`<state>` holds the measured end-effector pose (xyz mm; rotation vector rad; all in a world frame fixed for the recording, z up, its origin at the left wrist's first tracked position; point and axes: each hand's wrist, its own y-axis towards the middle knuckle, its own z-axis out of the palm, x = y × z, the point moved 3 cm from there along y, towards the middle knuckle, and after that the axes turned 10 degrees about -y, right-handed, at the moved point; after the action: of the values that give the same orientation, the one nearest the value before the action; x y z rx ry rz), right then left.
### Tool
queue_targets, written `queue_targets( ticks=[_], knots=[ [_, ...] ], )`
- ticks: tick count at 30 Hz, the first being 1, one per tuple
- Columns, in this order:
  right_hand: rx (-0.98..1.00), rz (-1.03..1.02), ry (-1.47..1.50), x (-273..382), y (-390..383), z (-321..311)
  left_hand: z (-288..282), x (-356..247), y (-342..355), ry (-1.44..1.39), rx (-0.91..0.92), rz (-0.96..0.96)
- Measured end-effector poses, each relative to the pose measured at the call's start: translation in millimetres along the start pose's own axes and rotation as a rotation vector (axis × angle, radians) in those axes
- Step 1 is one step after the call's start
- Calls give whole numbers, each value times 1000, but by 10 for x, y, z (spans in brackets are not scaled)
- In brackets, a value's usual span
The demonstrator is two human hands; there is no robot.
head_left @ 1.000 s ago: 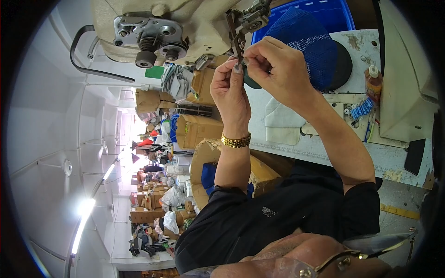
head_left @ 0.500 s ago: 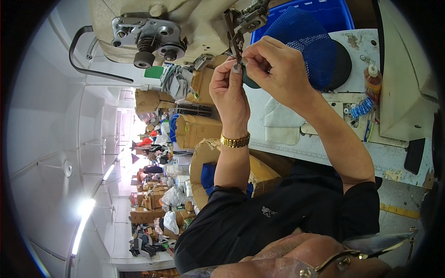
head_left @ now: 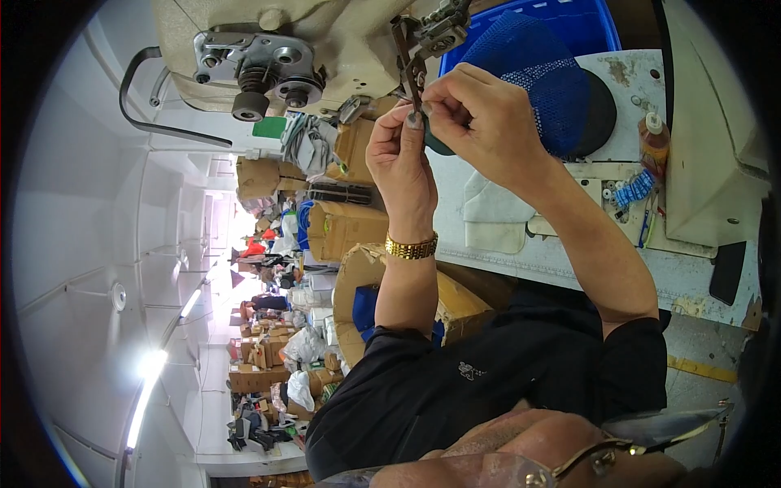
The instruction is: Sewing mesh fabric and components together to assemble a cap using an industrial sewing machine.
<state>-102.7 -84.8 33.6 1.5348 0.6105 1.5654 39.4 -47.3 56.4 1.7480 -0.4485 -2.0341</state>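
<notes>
Both my hands are raised at the dark metal needle-and-foot assembly of a cream sewing machine. My left hand has its thumb and forefinger pinched at the lower tip of that assembly, the other fingers curled. Beside it, my right hand is closed in a pinch at the same spot. What the fingertips hold is hidden or too small to make out. A dark green item shows partly behind my fingers. A blue mesh piece with a dark round base lies behind my right hand.
A blue crate sits at the back. The worktable carries white fabric pieces, a bottle, a blue patterned bundle and a black phone-like object. Cardboard boxes stand at the left among piled goods.
My hands keep the same pinch. They and the machine appear very slightly further left in the picture; little else differs.
</notes>
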Motion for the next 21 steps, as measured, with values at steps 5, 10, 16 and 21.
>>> queue_targets(
  ticks=[5,10,16,21],
  knots=[
    [-7,7,10,-8,-7,5,-9,10,-5,9,-10,-8],
    [-17,2,29,-7,-15,11,-3,5,-4,5,-3,-10],
    [-10,-14,4,7,-1,1,20,-12,-6,11,3,2],
    [-8,-6,6,-10,-8,-1,13,7,-4,-2,7,-5]
  ],
)
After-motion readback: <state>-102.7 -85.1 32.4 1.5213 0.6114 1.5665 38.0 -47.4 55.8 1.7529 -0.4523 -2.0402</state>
